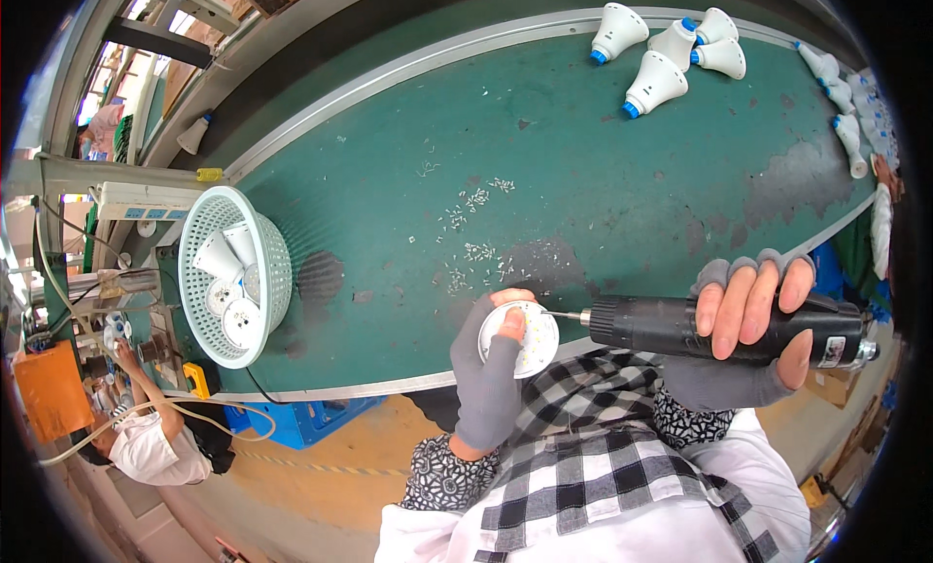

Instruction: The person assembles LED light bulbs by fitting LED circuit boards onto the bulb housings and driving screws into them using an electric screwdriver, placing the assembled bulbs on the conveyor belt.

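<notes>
My left hand (493, 369), in a grey fingerless glove, is closed around a white bulb housing (535, 347). Its round face with small yellow dots is turned up, and my thumb lies on it. My right hand (753, 320), gloved the same way, wraps round a black electric screwdriver (641, 325). The screwdriver lies level and its thin bit points left, with the tip at the upper edge of the round face. Whether the tip touches a screw is too small to tell. Several tiny screws (478, 253) are scattered on the green table beyond my left hand.
A pale green plastic basket (279, 271) with several white bulb parts stands at the left. White bulb housings with blue ends (656, 85) lie at the far right of the green table (389, 164). More bulbs (849, 140) sit near another person's hand (887, 177). A second person (160, 446) is at lower left.
</notes>
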The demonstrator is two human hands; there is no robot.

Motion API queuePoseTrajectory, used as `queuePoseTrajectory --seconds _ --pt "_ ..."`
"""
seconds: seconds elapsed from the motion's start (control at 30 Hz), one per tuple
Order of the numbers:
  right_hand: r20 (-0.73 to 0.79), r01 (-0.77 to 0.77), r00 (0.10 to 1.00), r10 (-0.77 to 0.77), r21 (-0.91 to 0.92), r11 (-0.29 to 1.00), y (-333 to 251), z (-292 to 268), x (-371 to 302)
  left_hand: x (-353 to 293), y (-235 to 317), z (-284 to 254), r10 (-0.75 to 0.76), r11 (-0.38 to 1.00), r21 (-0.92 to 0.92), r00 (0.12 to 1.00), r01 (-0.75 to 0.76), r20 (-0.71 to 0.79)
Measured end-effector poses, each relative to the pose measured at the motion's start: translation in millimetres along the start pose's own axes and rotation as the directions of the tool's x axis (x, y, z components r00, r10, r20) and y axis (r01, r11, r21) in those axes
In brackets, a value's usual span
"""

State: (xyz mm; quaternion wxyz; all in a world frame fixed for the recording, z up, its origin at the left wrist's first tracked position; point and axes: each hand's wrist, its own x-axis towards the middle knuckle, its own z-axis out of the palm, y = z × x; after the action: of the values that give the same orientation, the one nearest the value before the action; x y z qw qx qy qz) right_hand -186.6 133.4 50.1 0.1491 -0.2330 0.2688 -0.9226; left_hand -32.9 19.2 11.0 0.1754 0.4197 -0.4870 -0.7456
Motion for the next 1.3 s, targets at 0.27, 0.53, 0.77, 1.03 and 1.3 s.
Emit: queuePoseTrajectory --seconds 0.27,0.53,0.77,1.03,1.3 --pt "-0.017 -0.033 0.999 0.032 -0.018 0.999 5 2 -4 -3 -3 1 -0.032 0.999 -0.018 0.999 0.033 0.024" --pt "0.056 -0.065 0.996 0.067 -0.033 0.997 5 1 -6 -2 -6 0 -0.019 1.0 -0.009 0.999 0.02 0.034" --pt "0.051 -0.066 0.996 0.069 -0.058 0.996 4 4 -7 -1 -6 2 0.018 0.999 0.044 1.0 -0.019 0.024" --pt "0.082 -0.06 0.994 0.068 -0.094 0.994 3 7 -10 -1 -8 4 0.099 0.972 0.213 0.995 -0.096 -0.001" --pt "0.057 -0.192 0.978 0.202 -0.142 0.971 -4 19 -14 0 -16 9 0.29 0.885 0.387 0.957 -0.259 -0.023"
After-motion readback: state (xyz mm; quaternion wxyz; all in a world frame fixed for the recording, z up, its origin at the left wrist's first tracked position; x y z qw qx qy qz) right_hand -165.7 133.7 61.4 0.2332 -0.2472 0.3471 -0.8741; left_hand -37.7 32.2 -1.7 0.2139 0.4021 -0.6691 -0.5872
